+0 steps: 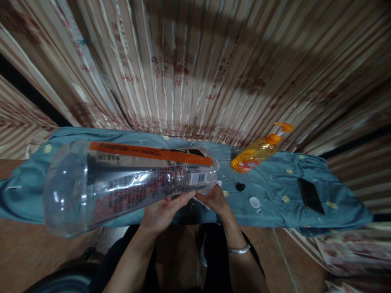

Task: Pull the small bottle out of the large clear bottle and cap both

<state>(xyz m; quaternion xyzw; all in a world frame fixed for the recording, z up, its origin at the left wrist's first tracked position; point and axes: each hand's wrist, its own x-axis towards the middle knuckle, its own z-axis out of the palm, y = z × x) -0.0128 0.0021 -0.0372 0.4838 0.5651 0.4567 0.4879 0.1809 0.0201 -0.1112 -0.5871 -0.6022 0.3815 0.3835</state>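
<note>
A large clear plastic bottle with an orange stripe, dark print and a barcode lies tilted across the left half of the view, its wide end to the left. My left hand grips it from below, with the fingers partly hidden behind the bottle. At the bottle's right end, my right hand is closed on a white tissue and presses it to the plastic. Only small bits of the tissue show, so I cannot tell its full shape.
A teal patterned cloth covers the narrow table. On it are an orange pump bottle, a small black part, a round white disc and a dark phone. A striped curtain hangs behind.
</note>
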